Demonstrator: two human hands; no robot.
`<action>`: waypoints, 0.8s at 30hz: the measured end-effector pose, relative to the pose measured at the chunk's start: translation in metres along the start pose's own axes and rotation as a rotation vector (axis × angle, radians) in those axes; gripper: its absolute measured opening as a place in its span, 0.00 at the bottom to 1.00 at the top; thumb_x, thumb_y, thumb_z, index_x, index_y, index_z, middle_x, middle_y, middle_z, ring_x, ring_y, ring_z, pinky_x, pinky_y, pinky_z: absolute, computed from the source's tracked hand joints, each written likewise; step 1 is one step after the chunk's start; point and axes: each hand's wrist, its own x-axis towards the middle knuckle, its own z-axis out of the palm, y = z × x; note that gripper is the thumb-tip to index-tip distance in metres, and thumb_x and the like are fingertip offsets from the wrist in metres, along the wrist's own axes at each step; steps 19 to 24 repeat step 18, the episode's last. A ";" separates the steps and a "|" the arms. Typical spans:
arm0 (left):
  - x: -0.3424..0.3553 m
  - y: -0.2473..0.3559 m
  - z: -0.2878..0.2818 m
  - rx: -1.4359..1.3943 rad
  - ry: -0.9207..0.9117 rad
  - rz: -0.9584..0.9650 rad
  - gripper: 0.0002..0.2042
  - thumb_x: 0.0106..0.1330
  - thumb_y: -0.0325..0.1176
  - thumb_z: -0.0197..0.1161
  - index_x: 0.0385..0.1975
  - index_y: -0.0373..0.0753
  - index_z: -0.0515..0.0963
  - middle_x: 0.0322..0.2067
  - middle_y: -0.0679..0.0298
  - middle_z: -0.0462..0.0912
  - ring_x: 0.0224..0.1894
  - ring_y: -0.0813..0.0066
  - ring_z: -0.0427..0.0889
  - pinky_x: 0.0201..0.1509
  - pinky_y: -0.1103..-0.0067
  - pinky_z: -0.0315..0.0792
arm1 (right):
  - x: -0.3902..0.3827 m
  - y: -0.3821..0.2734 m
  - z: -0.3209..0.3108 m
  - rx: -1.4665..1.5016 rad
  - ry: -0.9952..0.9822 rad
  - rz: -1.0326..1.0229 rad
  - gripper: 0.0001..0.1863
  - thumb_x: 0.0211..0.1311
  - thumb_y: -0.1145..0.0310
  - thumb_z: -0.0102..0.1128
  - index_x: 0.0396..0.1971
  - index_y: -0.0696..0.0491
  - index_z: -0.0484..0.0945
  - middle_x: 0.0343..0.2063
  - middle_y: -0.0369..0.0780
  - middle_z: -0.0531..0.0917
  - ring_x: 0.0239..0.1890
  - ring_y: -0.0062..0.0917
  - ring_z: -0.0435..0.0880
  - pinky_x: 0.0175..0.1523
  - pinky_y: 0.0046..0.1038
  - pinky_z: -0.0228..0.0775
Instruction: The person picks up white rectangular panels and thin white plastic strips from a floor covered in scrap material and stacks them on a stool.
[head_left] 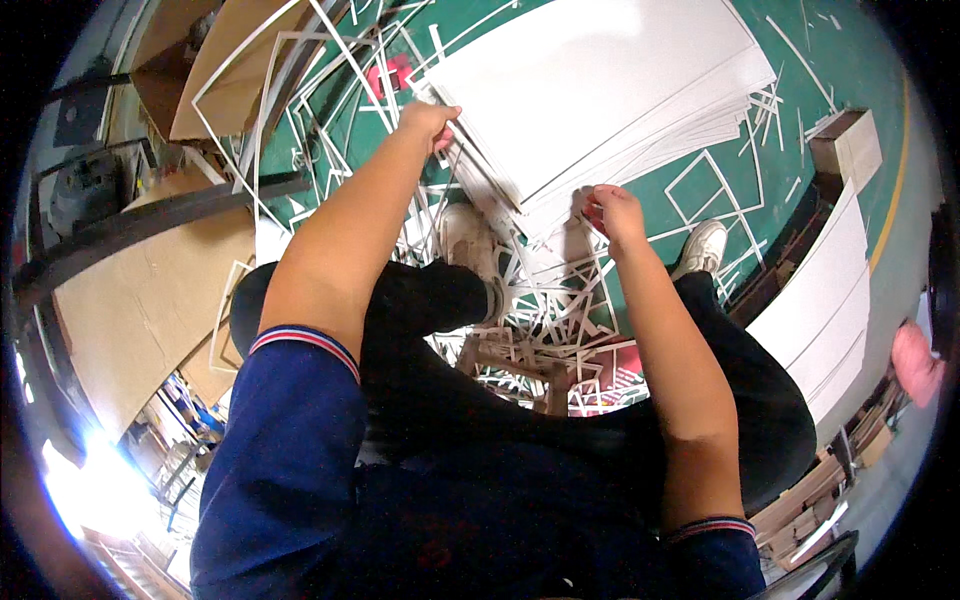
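A stack of large white sheets point(610, 80) lies in front of me, its near edges fanned in uneven layers. At the stack's left edge is my left hand point(428, 124), its fingers closed on the edge of a white sheet. My right hand point(616, 214) hovers by the near edge, right of the front corner. Its fingers are curled together, and whatever they hold, if anything, is too small to make out. Thin white strips and cut-out frames point(700, 190) lie around the stack and between my shoes.
Green floor point(790, 60) shows around the stack. A low wooden stool point(510, 365) stands between my legs, amid offcuts. Cardboard boxes point(150, 270) and a dark curved bar point(130, 225) are at left. More white sheets point(825, 310) and a box point(848, 150) stand at right.
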 end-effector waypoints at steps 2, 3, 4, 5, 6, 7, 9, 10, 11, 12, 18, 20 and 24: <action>-0.003 -0.006 0.000 -0.052 -0.011 0.001 0.12 0.50 0.33 0.68 0.20 0.34 0.71 0.15 0.63 0.73 0.13 0.78 0.71 0.11 0.84 0.67 | -0.001 0.004 0.006 -0.028 0.020 0.015 0.07 0.53 0.70 0.51 0.28 0.57 0.74 0.20 0.36 0.77 0.17 0.18 0.75 0.20 0.19 0.63; -0.005 -0.010 0.003 -0.097 -0.031 0.005 0.12 0.51 0.33 0.67 0.20 0.33 0.72 0.15 0.63 0.73 0.12 0.78 0.71 0.11 0.84 0.67 | -0.002 0.006 0.008 -0.049 0.050 0.029 0.07 0.53 0.70 0.51 0.28 0.57 0.74 0.20 0.36 0.77 0.17 0.18 0.74 0.20 0.19 0.63; -0.008 -0.012 0.005 -0.048 -0.057 -0.064 0.12 0.50 0.32 0.68 0.25 0.32 0.72 0.19 0.60 0.74 0.19 0.75 0.75 0.17 0.80 0.70 | -0.002 0.003 0.013 -0.046 0.041 0.014 0.07 0.53 0.70 0.51 0.28 0.57 0.74 0.20 0.36 0.77 0.17 0.18 0.74 0.20 0.19 0.63; -0.016 -0.018 0.010 -0.035 -0.090 -0.046 0.13 0.51 0.33 0.67 0.27 0.31 0.72 0.19 0.60 0.75 0.18 0.74 0.75 0.18 0.80 0.70 | -0.004 0.004 0.016 -0.038 0.008 0.039 0.07 0.54 0.69 0.52 0.27 0.57 0.74 0.20 0.36 0.77 0.17 0.18 0.74 0.19 0.19 0.63; -0.021 -0.021 0.013 -0.061 -0.109 -0.066 0.12 0.52 0.34 0.66 0.26 0.33 0.72 0.19 0.60 0.75 0.17 0.75 0.76 0.18 0.80 0.71 | -0.006 0.005 0.020 -0.029 -0.025 0.063 0.07 0.54 0.68 0.52 0.27 0.57 0.74 0.20 0.37 0.77 0.17 0.18 0.75 0.19 0.19 0.64; -0.023 -0.026 0.015 -0.087 -0.125 -0.091 0.12 0.53 0.35 0.66 0.24 0.35 0.71 0.19 0.61 0.76 0.17 0.75 0.76 0.17 0.81 0.72 | -0.008 0.007 0.024 -0.024 -0.060 0.093 0.08 0.55 0.68 0.52 0.27 0.58 0.73 0.21 0.37 0.77 0.17 0.18 0.75 0.19 0.20 0.64; -0.022 -0.032 0.016 -0.078 -0.087 0.009 0.12 0.53 0.35 0.66 0.23 0.34 0.71 0.19 0.60 0.76 0.17 0.75 0.76 0.16 0.81 0.71 | -0.008 0.010 0.031 -0.004 -0.058 0.084 0.08 0.55 0.69 0.52 0.27 0.58 0.73 0.20 0.37 0.78 0.17 0.18 0.75 0.19 0.18 0.65; -0.021 -0.036 0.018 -0.064 -0.059 0.100 0.12 0.53 0.34 0.65 0.23 0.34 0.71 0.19 0.60 0.76 0.17 0.74 0.76 0.15 0.81 0.70 | -0.007 0.012 0.031 -0.024 -0.064 0.075 0.07 0.55 0.69 0.52 0.27 0.59 0.73 0.20 0.38 0.78 0.17 0.18 0.76 0.19 0.18 0.64; -0.016 -0.035 0.014 -0.065 -0.058 0.099 0.12 0.53 0.34 0.65 0.23 0.34 0.71 0.19 0.60 0.76 0.17 0.74 0.76 0.15 0.81 0.70 | -0.005 0.014 0.031 -0.043 -0.070 0.066 0.07 0.55 0.70 0.52 0.27 0.59 0.73 0.20 0.38 0.78 0.17 0.18 0.76 0.19 0.18 0.64; -0.010 -0.030 0.008 -0.025 -0.101 0.079 0.11 0.53 0.34 0.65 0.22 0.33 0.71 0.17 0.60 0.76 0.16 0.74 0.76 0.14 0.81 0.68 | -0.002 0.014 0.031 -0.044 -0.071 0.068 0.07 0.55 0.70 0.52 0.27 0.59 0.73 0.20 0.38 0.78 0.17 0.18 0.76 0.19 0.18 0.64; -0.021 -0.019 0.015 0.039 -0.058 0.174 0.13 0.50 0.33 0.66 0.17 0.32 0.70 0.12 0.60 0.74 0.12 0.73 0.74 0.10 0.79 0.65 | 0.014 0.020 0.020 0.012 -0.020 0.006 0.09 0.53 0.68 0.54 0.26 0.60 0.72 0.19 0.39 0.78 0.17 0.22 0.76 0.18 0.20 0.65; -0.021 -0.019 0.015 0.039 -0.058 0.174 0.13 0.50 0.33 0.66 0.17 0.32 0.70 0.12 0.60 0.74 0.12 0.73 0.74 0.10 0.79 0.65 | 0.014 0.020 0.020 0.012 -0.020 0.006 0.09 0.53 0.68 0.54 0.26 0.60 0.72 0.19 0.39 0.78 0.17 0.22 0.76 0.18 0.20 0.65; -0.021 -0.019 0.015 0.039 -0.058 0.174 0.13 0.50 0.33 0.66 0.17 0.32 0.70 0.12 0.60 0.74 0.12 0.73 0.74 0.10 0.79 0.65 | 0.014 0.020 0.020 0.012 -0.020 0.006 0.09 0.53 0.68 0.54 0.26 0.60 0.72 0.19 0.39 0.78 0.17 0.22 0.76 0.18 0.20 0.65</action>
